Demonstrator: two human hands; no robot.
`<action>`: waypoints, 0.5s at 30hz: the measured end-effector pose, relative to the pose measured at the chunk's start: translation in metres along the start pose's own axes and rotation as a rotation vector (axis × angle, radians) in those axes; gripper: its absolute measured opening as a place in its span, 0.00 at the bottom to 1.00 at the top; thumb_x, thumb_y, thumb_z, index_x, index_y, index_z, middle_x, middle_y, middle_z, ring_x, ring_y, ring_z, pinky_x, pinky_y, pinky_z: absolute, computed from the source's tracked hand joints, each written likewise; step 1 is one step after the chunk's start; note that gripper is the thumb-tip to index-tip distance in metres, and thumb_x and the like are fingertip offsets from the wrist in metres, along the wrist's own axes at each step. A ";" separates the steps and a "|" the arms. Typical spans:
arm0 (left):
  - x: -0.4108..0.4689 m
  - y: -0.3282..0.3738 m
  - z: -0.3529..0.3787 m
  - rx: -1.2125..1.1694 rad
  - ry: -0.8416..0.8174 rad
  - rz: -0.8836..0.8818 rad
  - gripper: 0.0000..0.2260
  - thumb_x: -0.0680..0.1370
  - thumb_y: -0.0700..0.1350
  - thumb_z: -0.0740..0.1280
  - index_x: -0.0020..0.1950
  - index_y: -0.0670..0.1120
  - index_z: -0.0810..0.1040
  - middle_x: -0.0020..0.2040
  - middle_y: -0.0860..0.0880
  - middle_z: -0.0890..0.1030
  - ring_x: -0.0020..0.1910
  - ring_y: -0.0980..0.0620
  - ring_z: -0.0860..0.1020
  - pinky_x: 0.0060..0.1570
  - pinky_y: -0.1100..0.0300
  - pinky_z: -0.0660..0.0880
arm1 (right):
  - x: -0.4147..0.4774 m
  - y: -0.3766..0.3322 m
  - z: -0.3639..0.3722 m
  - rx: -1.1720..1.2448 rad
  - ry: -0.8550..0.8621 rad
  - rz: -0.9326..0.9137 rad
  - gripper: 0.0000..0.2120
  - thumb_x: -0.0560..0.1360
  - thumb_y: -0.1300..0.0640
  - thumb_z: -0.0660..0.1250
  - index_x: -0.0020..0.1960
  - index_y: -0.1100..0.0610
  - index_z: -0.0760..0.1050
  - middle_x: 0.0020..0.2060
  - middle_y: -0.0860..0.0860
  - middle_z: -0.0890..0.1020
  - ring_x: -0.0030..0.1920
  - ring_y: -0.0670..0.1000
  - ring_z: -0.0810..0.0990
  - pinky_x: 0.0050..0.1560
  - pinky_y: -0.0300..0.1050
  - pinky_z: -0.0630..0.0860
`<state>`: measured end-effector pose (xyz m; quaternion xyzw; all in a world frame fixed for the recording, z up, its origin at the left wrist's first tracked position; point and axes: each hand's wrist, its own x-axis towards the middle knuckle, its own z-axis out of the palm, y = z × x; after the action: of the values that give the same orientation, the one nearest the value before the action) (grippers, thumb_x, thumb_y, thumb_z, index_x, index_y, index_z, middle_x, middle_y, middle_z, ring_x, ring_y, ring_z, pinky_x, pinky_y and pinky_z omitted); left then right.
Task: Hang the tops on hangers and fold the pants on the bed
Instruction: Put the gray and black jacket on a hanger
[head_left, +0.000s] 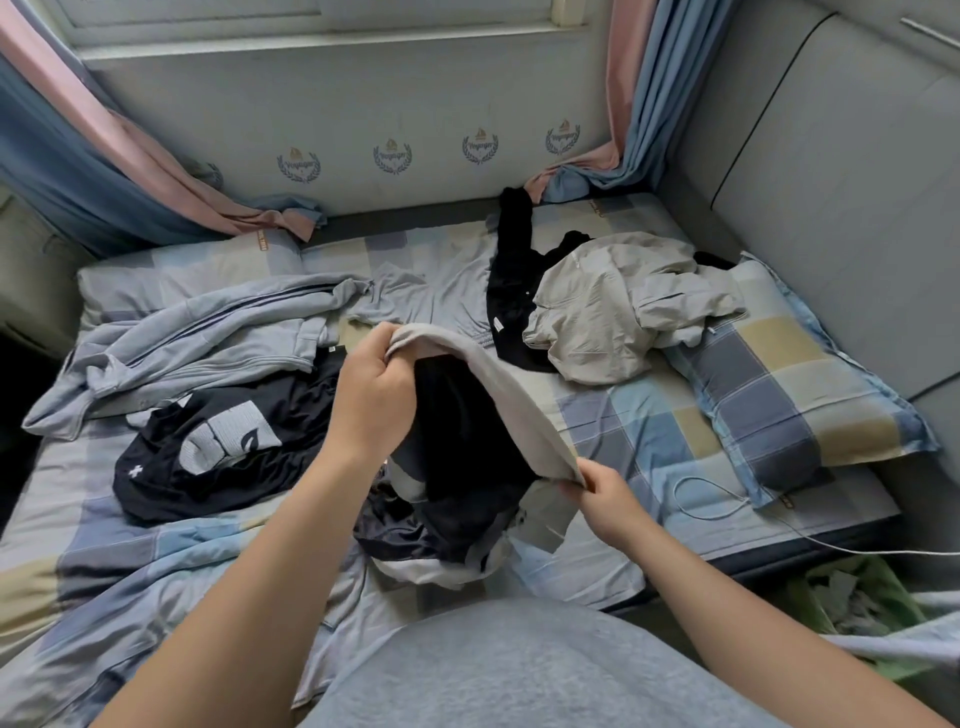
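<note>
My left hand (371, 387) grips one end of a grey garment (506, 402) held up over the middle of the bed. My right hand (605, 496) pinches its other end, lower and nearer to me. The grey cloth is stretched between both hands, and dark fabric (457, 457) hangs beneath it onto a heap of black and white clothes (441, 540). A black top with a large grey print (218, 447) lies to the left. A light blue striped jacket (192, 343) lies behind that. A beige jacket (623, 306) and a black garment (511, 275) lie at the back right.
A checked pillow (795, 400) lies at the right, another (171, 275) at the back left. A white cable (727, 514) trails off the bed's right edge. Pink and blue curtains (628, 114) hang onto the bed at both back corners. A green bag (862, 597) sits on the floor at right.
</note>
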<state>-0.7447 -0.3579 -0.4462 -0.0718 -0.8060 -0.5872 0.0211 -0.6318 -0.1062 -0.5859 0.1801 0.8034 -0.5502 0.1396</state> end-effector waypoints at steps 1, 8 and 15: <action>0.003 -0.008 -0.002 0.122 -0.029 -0.045 0.09 0.79 0.41 0.58 0.39 0.44 0.70 0.30 0.54 0.69 0.30 0.55 0.66 0.31 0.59 0.64 | -0.004 -0.010 -0.004 0.082 0.029 -0.031 0.09 0.81 0.63 0.64 0.52 0.52 0.81 0.44 0.46 0.86 0.46 0.43 0.82 0.46 0.37 0.76; -0.024 -0.025 0.014 0.562 -0.541 -0.338 0.37 0.74 0.58 0.74 0.77 0.54 0.60 0.72 0.48 0.70 0.70 0.46 0.69 0.62 0.53 0.69 | -0.020 -0.099 -0.032 0.132 0.138 -0.352 0.13 0.81 0.61 0.66 0.41 0.65 0.69 0.28 0.48 0.68 0.29 0.44 0.65 0.31 0.37 0.63; -0.027 -0.006 0.051 0.241 -0.593 0.052 0.15 0.74 0.47 0.72 0.54 0.66 0.77 0.52 0.59 0.82 0.55 0.58 0.78 0.57 0.52 0.75 | -0.038 -0.162 -0.018 0.147 0.003 -0.529 0.05 0.76 0.65 0.71 0.41 0.61 0.80 0.33 0.54 0.81 0.36 0.48 0.78 0.38 0.42 0.75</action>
<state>-0.7162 -0.3143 -0.4712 -0.2573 -0.8387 -0.4400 -0.1915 -0.6696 -0.1474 -0.4285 -0.0255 0.7808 -0.6239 -0.0235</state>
